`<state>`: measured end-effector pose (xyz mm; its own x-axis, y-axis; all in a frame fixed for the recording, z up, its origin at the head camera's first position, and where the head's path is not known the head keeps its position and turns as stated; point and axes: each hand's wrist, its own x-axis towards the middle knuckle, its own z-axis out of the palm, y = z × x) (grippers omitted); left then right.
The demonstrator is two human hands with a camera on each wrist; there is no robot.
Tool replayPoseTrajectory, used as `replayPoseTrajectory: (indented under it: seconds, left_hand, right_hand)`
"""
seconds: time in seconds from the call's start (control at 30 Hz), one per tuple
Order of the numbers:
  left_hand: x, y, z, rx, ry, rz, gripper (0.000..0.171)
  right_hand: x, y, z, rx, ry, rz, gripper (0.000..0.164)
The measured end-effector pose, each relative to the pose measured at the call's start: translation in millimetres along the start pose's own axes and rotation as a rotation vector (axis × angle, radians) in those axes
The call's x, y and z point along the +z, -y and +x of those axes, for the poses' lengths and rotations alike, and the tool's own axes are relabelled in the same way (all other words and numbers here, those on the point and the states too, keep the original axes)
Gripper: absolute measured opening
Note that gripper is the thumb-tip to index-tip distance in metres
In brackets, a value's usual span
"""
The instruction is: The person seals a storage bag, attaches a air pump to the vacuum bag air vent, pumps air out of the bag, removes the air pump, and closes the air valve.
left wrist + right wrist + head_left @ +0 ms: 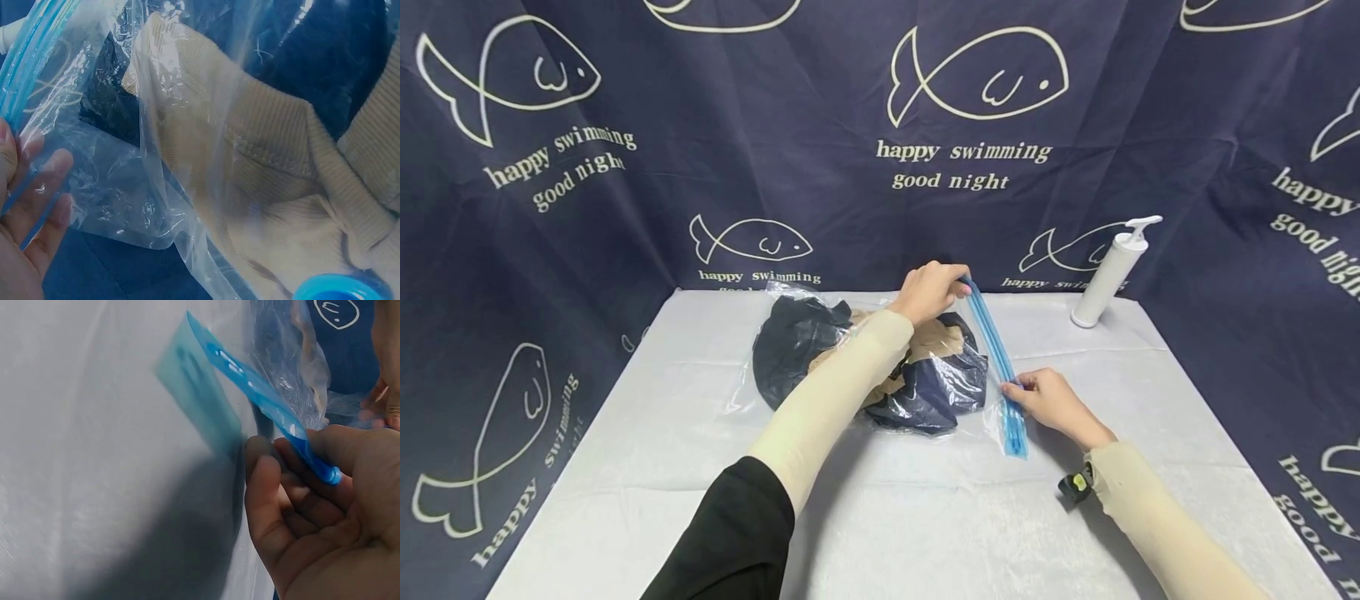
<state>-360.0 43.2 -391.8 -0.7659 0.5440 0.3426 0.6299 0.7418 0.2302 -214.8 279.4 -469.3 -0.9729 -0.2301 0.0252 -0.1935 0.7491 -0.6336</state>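
A clear plastic storage bag [966, 379] with a blue zip strip [991, 329] lies on the white-covered table. Dark clothing [797, 342] and tan ribbed clothing [250, 150] show through its film. My left hand [928, 292] pinches the strip's far end; in the left wrist view its other fingers spread behind the film. Nearer to me, my right hand [1056, 404] pinches the strip between thumb and fingers, and the strip's near end [212, 394] sticks out past them. A blue ring [340, 290] sits on the bag in the left wrist view.
A white hand pump [1105, 279] with a T-shaped handle stands at the table's back right. Dark blue cloth [820, 142] printed with fish and lettering hangs behind and along both sides of the white table cover [647, 492].
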Motion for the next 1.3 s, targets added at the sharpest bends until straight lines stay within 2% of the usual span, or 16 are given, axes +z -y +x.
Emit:
replayPoseTrajectory:
  seconds: [0.57,0.77,0.97,1.3]
  left_hand:
    - [-9.9,-0.6,0.9,-0.042,-0.041,-0.008,0.018]
    - [-12.1,2.3,2.0,-0.038,-0.071,-0.001,0.020]
    - [-12.0,5.2,0.4,-0.043,-0.074,-0.006,0.014]
    - [-14.4,6.8,0.9,-0.031,-0.094,0.013,0.016]
  right_hand:
    - [2,7,-17,0.032,0.044,0.047,0.041]
    - [4,10,-20,0.041,0.026,0.046,0.042]
    - [6,11,-25,0.051,0.047,0.067,0.042]
    - [5,11,-27,0.087,0.049,0.058,0.040]
